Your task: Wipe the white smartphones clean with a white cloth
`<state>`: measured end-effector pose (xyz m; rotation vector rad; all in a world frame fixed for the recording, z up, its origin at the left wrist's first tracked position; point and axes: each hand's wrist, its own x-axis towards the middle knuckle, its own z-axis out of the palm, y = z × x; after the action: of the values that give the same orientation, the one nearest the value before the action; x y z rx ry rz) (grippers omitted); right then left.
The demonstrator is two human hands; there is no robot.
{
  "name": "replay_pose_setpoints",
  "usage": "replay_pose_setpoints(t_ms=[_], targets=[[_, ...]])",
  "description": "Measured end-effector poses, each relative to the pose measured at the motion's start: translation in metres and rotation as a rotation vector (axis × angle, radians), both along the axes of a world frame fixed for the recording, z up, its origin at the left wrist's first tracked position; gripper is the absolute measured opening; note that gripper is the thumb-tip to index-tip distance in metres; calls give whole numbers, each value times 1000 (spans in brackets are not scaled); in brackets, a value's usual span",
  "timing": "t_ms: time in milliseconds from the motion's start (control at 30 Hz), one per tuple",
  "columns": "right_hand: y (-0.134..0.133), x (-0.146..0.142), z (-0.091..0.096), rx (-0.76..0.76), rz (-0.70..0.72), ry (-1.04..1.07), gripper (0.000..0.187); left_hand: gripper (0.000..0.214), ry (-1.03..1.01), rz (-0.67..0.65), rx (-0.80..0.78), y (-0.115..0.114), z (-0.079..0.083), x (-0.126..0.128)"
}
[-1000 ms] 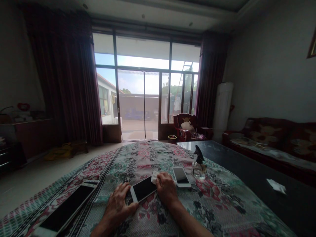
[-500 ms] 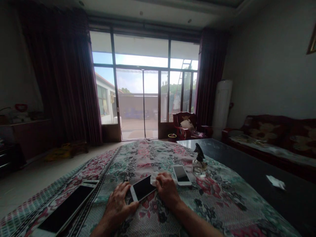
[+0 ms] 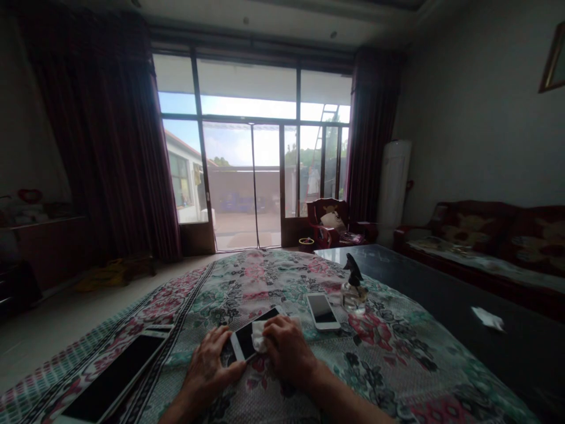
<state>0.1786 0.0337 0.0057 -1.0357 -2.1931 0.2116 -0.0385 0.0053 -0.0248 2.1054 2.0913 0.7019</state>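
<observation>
A white smartphone (image 3: pixel 243 337) with a dark screen lies on the flowered cloth (image 3: pixel 304 383) in front of me. My left hand (image 3: pixel 210 359) grips its left end between thumb and fingers. Pressed onto the screen is a white tissue (image 3: pixel 259 340), bunched under the fingers of my right hand (image 3: pixel 286 347). Just right of that hand lies a second white smartphone (image 3: pixel 323 312), face up. A clear spray bottle (image 3: pixel 354 290) with a black trigger head stands beyond it.
On the left of the cloth lies a larger dark-screened tablet (image 3: pixel 112 377), with another white-edged device (image 3: pixel 159 327) partly under its far end. At right, a crumpled white tissue (image 3: pixel 488 318) rests on the dark tabletop (image 3: pixel 441 300). A wooden armchair (image 3: pixel 329 221) stands by the glass door.
My right hand has slid the tissue leftward across the phone's screen, from its right end to the middle. My left hand keeps its grip. The view has shifted slightly.
</observation>
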Motion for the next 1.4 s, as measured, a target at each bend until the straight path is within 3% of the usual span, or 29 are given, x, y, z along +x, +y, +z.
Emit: replay_pose_setpoints(t_ms=[233,500,967,1400], targets=[[20,17,-3,-28,-181,46,16,62,6,2,-14,-2,7,3],[31,23,-8,-31,-245,60,19,63,19,4,-32,-2,7,3],[1,3,-2,13,-27,12,12,69,2,13,-52,-4,8,4],[26,26,1,-64,-287,35,17,68,6,2,-41,-4,9,3]])
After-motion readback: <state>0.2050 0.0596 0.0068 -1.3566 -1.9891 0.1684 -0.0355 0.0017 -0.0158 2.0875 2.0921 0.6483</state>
